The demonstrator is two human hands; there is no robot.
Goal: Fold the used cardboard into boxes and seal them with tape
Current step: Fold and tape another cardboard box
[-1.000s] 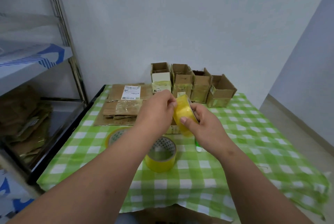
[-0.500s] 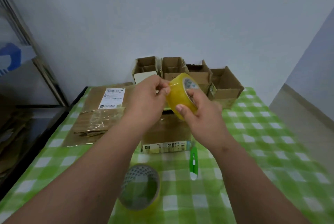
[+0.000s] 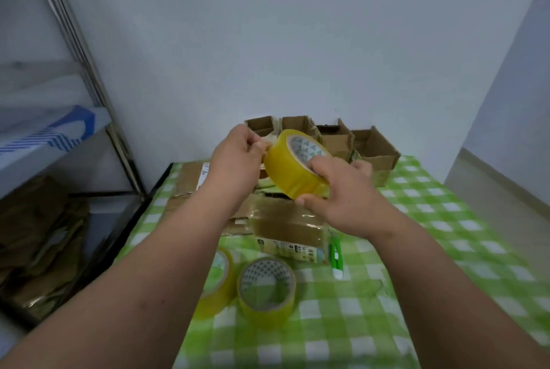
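Now, from the head camera — the right hand [image 3: 342, 187] is gripping a yellow tape roll [image 3: 293, 168] in the air above the table [image 3: 446, 234], fingers curled around its rim, while the left hand [image 3: 238, 157] is pinching at the roll's outer surface, apparently picking for the loose end. Whether the end is actually lifting, I cannot tell; that spot is too small and blurred.

Directly beneath the hands a folded box [image 3: 282, 226] is lying on the checked cloth, its upper face glossy with tape, so it is looking partly sealed or waiting for a fresh strip. At the back, against the wall, a row of open boxes [image 3: 372, 145] is standing — folded up, tops still open. To the left a stack of flat cardboard [image 3: 190, 178] is lying unfolded, so plenty of work is remaining, in my judgement.

Nearer the camera, two spare tape rolls [image 3: 266, 288] are sitting side by side, and a green cutter [image 3: 336, 255] is lying just beside the box. A metal shelf [image 3: 89, 71] is standing at far left.
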